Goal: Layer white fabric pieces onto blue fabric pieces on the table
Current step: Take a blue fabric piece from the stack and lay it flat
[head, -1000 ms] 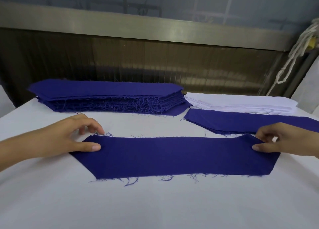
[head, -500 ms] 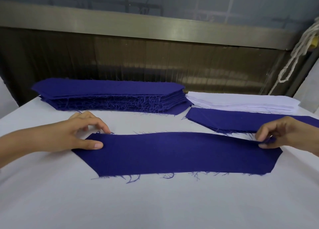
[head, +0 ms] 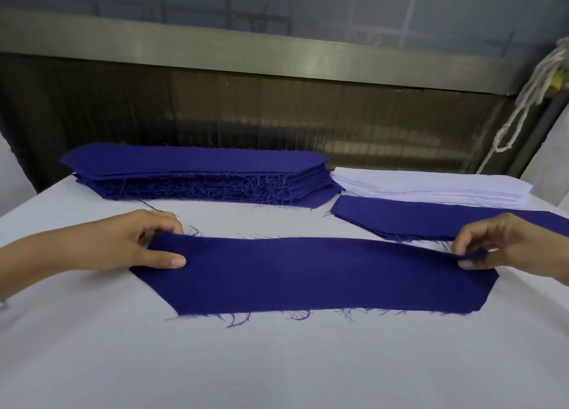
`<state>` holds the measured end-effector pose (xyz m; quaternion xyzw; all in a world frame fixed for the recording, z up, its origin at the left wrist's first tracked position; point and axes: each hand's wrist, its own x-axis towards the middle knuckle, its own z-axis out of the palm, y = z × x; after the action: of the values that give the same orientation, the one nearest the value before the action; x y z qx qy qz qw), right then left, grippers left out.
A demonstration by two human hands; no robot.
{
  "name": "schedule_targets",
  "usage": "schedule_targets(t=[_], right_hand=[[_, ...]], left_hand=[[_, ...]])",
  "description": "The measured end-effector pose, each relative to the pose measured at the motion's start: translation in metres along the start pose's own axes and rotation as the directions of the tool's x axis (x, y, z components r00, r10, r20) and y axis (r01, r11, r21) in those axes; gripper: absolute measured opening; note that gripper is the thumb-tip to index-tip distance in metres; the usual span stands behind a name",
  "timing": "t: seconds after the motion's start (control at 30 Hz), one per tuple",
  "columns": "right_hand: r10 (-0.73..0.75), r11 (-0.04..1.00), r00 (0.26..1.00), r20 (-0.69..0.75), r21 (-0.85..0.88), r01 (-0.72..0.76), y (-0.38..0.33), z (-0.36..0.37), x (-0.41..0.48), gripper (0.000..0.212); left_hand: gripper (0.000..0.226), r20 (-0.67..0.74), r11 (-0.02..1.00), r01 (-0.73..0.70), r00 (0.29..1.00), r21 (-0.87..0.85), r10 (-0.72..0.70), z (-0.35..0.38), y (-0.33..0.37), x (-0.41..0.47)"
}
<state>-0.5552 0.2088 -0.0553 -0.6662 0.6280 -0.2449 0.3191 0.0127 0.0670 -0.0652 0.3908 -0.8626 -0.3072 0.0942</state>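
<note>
The left hand (head: 123,242) and right hand (head: 505,245) each pinched an end of a single blue piece (head: 308,273) lying across the middle of the table (head: 277,362), its far right corner lifted, probably to pull it flat as a base. The white stack (head: 431,187) sat at the far right edge beside the tall blue stack (head: 200,177), within easy reach for layering. No writing was readable.

The left hand (head: 135,242) is extended from the left on a bare forearm, its thumb laid flat on the blue fabric piece (head: 308,273) and its fingers (head: 160,222) curled over the far left corner, which is pinched. The far right corner is pinched between the thumb and curled fingers of the right hand (head: 505,245) and held slightly raised.
</note>
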Motion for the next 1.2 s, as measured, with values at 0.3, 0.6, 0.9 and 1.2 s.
schedule_targets(t=[0.3,0.6,0.9,1.2], right_hand=[[0.275,0.961,0.961,-0.013,-0.015,-0.275,-0.025,0.004,-0.009,0.037],[0.396,0.9,0.881,-0.257,0.298,-0.318,-0.027,-0.026,-0.011,0.028],[0.552,0.787,0.672,-0.493,0.574,-0.225,0.012,-0.09,0.001,0.017],[0.729,0.666,0.349,-0.588,0.728,-0.165,0.078,-0.112,-0.003,0.029]], left_hand=[[0.063,0.033,0.995,0.072,0.997,-0.073,-0.07,-0.006,0.01,-0.009],[0.036,-0.093,0.915,0.239,0.955,-0.326,-0.282,-0.012,0.044,0.025],[0.023,-0.14,0.896,0.213,0.948,-0.39,-0.286,0.001,0.119,0.11],[0.031,-0.095,0.852,0.154,0.968,-0.5,-0.231,0.046,0.169,0.189]])
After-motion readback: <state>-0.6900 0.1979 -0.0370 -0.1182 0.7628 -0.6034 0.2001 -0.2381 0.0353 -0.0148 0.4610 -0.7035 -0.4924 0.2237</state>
